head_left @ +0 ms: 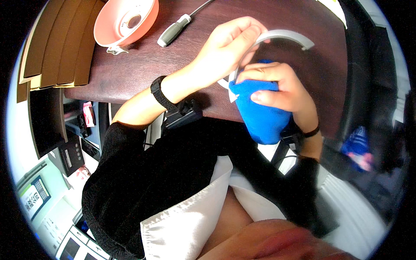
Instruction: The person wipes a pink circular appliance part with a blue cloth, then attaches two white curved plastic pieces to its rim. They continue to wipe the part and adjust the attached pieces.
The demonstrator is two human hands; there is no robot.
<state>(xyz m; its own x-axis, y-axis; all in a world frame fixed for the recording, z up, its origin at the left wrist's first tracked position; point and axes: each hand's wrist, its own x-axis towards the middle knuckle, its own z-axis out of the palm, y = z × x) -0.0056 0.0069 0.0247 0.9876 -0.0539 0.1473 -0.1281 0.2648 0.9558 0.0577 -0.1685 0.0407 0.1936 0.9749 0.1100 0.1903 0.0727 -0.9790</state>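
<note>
A light grey curved band (288,34) is pinched between the thumb and fingers of my left hand (236,43), above the table. One end of the band arcs out to the right; its lower part runs down beside a blue cloth (265,115). My right hand (286,84) is closed on the cloth, with fingers bent over its top and the thumb across its front. The cloth hangs down past the table's near edge. A small pale tip (232,96) shows at the cloth's left side; whether it belongs to the band I cannot tell.
On the dark red-brown table (130,65) a screwdriver (175,30) with a grey handle lies beyond my left forearm. Left of it stands a pink bowl (149,21). Brown cardboard folders or boxes (60,43) line the far left. A black device (184,115) sits under the near edge.
</note>
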